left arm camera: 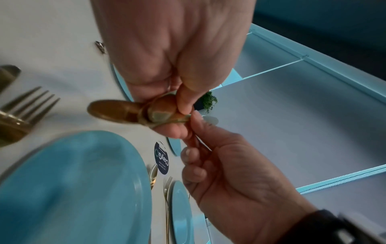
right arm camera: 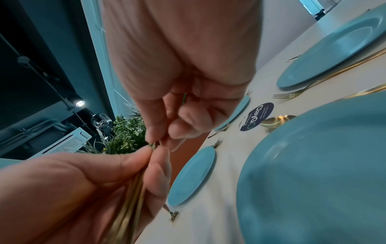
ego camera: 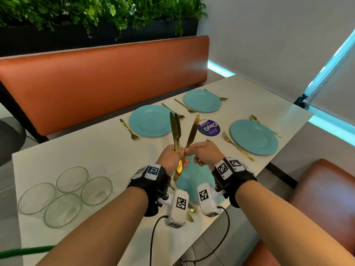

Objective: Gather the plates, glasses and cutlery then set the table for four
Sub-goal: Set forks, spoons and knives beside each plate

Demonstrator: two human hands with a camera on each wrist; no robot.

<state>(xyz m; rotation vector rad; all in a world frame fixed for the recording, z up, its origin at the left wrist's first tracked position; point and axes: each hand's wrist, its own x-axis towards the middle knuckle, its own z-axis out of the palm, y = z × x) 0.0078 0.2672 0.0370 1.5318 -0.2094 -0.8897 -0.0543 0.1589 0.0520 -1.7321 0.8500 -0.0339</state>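
Note:
My left hand point(ego camera: 172, 157) grips a bundle of gold knives point(ego camera: 175, 129), blades up, over the near blue plate point(ego camera: 194, 181). My right hand point(ego camera: 194, 151) pinches the handle of one gold knife point(ego camera: 192, 131), which leans right, away from the bundle. In the left wrist view the knives' handle ends point(left arm camera: 123, 112) stick out under my left hand's fingers point(left arm camera: 183, 102). The right wrist view shows the bundle point(right arm camera: 129, 203) in my left hand point(right arm camera: 89, 178). Three more blue plates point(ego camera: 150, 120) point(ego camera: 201, 100) point(ego camera: 253, 137) lie on the white table point(ego camera: 86, 152) with gold forks point(ego camera: 235, 144) and spoons beside them.
Several clear glass bowls point(ego camera: 65, 194) stand together at the table's near left. A round purple sticker point(ego camera: 209, 127) sits mid-table. An orange bench point(ego camera: 105, 81) runs behind the table, and another orange seat point(ego camera: 318, 189) is at the right.

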